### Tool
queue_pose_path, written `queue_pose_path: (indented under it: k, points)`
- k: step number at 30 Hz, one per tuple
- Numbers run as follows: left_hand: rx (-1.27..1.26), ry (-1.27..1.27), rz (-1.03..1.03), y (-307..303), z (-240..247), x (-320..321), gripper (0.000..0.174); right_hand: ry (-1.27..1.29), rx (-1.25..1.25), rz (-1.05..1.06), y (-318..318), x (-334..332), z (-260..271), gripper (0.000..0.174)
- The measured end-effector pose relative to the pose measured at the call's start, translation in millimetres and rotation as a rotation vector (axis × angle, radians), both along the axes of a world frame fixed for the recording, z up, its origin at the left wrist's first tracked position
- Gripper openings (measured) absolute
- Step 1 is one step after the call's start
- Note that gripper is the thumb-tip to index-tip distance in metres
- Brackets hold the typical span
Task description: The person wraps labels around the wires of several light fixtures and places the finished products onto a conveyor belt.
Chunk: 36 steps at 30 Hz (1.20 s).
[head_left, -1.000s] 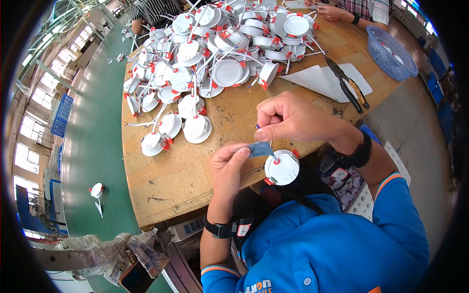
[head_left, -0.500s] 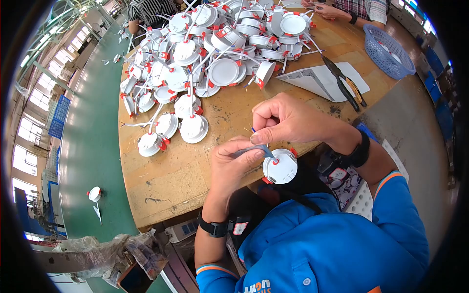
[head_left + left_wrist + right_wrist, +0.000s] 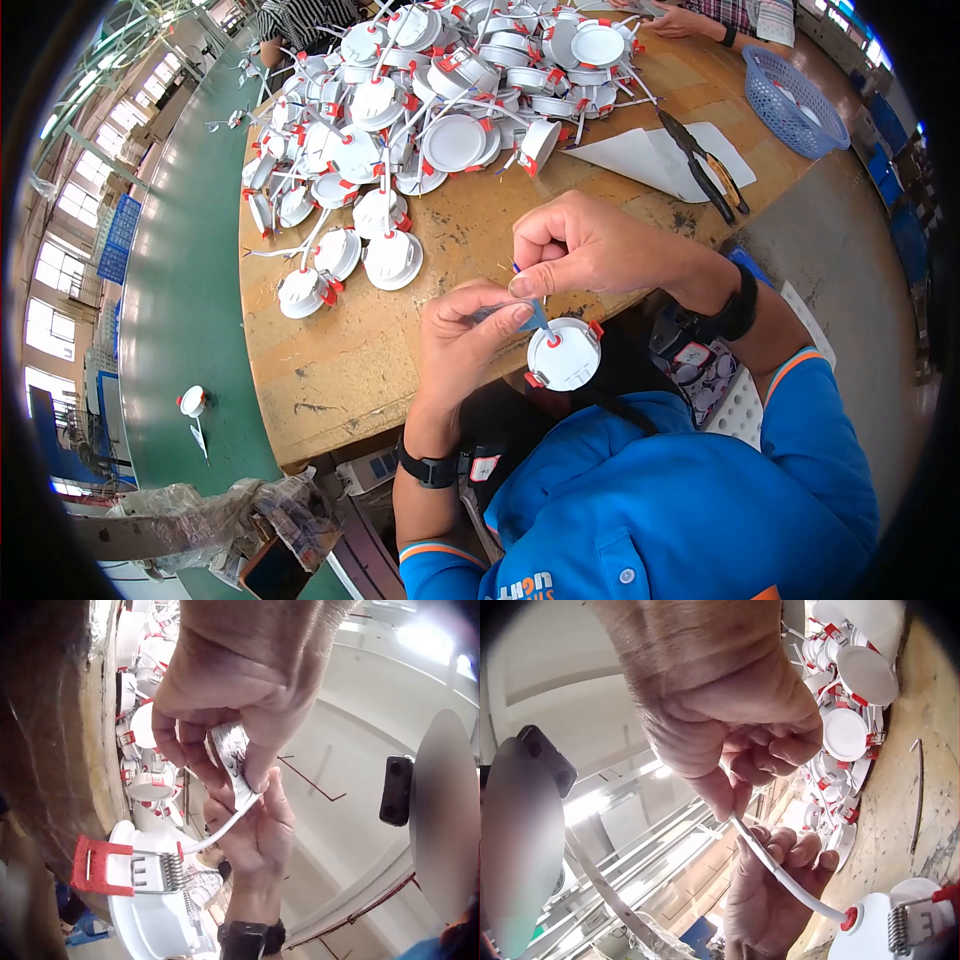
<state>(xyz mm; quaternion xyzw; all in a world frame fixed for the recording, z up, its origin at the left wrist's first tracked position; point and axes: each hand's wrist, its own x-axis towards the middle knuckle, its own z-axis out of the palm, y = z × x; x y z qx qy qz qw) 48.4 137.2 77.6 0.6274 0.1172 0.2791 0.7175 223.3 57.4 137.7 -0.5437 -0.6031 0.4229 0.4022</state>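
Observation:
A white round downlight [image 3: 567,358] with red spring clips hangs beside the table's near edge, its white cable [image 3: 802,895] running up to both hands. My left hand [image 3: 455,335] pinches a silvery printed label [image 3: 232,754] against that cable between thumb and fingers. Just above, my right hand [image 3: 580,245] pinches the cable near its end between thumb and forefinger, the other fingers curled in. Thin bare wire ends stick out past the right fingertips in the head view. Both hands' fingertips sit close together.
A large pile of similar downlights [image 3: 455,145] covers the table's far side. Black-handled cutters [image 3: 690,155] lie on a white paper sheet [image 3: 625,155] at right, near a blue basket [image 3: 790,105]. One more downlight [image 3: 192,402] lies on the green surface at left. Other people sit opposite.
My left hand has turned the label, which lay flat and facing up, so it now folds along the cable beneath the right fingertips. The downlight has shifted slightly left.

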Motion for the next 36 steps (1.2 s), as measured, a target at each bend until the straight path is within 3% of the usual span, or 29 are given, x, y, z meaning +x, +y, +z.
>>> queue_pose_path:
  k: [5,8,14,28,36]
  points:
    - [-0.048,0.117,0.056,-1,-1,-2,0.018,0.071,-0.047,-0.025,2,1,-3,0.022]
    - [-0.349,-0.03,0.012,-4,-3,3,0.025,0.142,-0.082,-0.04,2,3,-5,0.022]
    - [-0.442,-0.016,-0.082,-15,-23,10,0.023,0.147,-0.085,-0.027,1,6,-5,0.022]
    - [-0.3,0.023,-0.044,-19,-20,9,0.011,0.142,-0.041,-0.008,-3,6,-7,0.023]
    - [-0.156,0.16,-0.105,-8,-11,3,0.01,0.225,-0.16,0.001,-6,9,-15,0.022]
